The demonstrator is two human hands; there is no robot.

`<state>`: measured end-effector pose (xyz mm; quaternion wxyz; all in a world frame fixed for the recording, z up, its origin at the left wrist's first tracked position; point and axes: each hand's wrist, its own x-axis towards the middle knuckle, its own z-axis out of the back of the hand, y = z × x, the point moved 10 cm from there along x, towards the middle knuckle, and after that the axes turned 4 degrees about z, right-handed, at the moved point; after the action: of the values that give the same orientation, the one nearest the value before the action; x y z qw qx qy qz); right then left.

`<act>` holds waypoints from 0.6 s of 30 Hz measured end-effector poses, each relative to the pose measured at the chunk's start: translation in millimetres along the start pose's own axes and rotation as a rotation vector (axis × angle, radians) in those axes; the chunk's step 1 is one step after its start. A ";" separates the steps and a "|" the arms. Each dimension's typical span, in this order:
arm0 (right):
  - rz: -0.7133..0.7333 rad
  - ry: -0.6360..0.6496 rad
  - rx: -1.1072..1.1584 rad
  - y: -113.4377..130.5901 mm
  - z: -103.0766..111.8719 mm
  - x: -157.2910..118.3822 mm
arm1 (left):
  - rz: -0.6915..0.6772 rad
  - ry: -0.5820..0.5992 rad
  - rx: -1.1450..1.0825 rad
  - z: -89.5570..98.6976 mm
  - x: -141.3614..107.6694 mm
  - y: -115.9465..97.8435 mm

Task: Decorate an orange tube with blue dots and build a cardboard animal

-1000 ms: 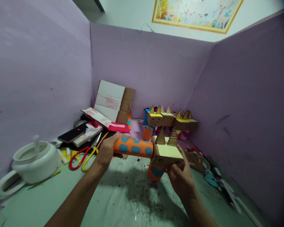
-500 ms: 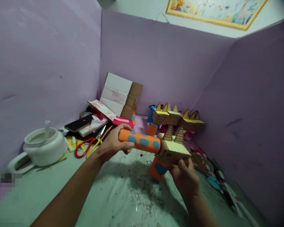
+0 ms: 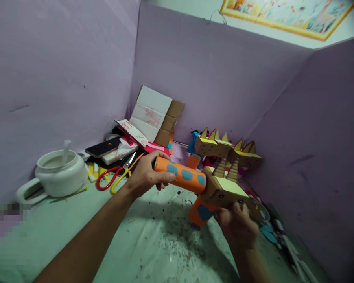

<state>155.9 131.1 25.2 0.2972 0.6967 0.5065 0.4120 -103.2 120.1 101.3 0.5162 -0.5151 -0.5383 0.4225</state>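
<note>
My left hand [image 3: 149, 173] is wrapped round the far-left end of an orange paper tube [image 3: 184, 176] with blue spots, thumb along its front. The tube's right end meets the end of a cardboard box piece [image 3: 228, 193], which has a pale yellow top and two brown striped cones. Whether tube and box are fastened together I cannot tell. My right hand [image 3: 238, 226] grips the box from below at its right side, its fingers partly hidden. Below the box hangs a second orange tube [image 3: 203, 212] with a blue spot.
At the back stand more spiked cardboard pieces [image 3: 214, 146]. Left lie red scissors [image 3: 109, 179], a phone [image 3: 102, 147] and a folded carton [image 3: 153, 116], near a white pot [image 3: 60, 177]. Pens [image 3: 289, 245] lie at the right. Dark crumbs litter the green cloth [image 3: 153, 251].
The camera view has turned slightly, shifting the scene to the right. The tube's right end and the box dip a little lower and tilt more. Both hands keep their grip.
</note>
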 end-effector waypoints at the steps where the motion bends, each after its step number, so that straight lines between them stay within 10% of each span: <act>1: 0.005 0.001 -0.004 -0.5 0.3 0.1 | 0.008 -0.001 0.003 -1.5 -0.1 0.7; 18: -0.009 -0.001 -0.088 -2.3 7.3 0.7 | 0.010 -0.001 -0.091 -3.6 6.2 17.3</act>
<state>161.3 132.5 19.9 0.3299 0.6809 0.4907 0.4322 -97.2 128.0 85.4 0.4897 -0.5405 -0.5547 0.4004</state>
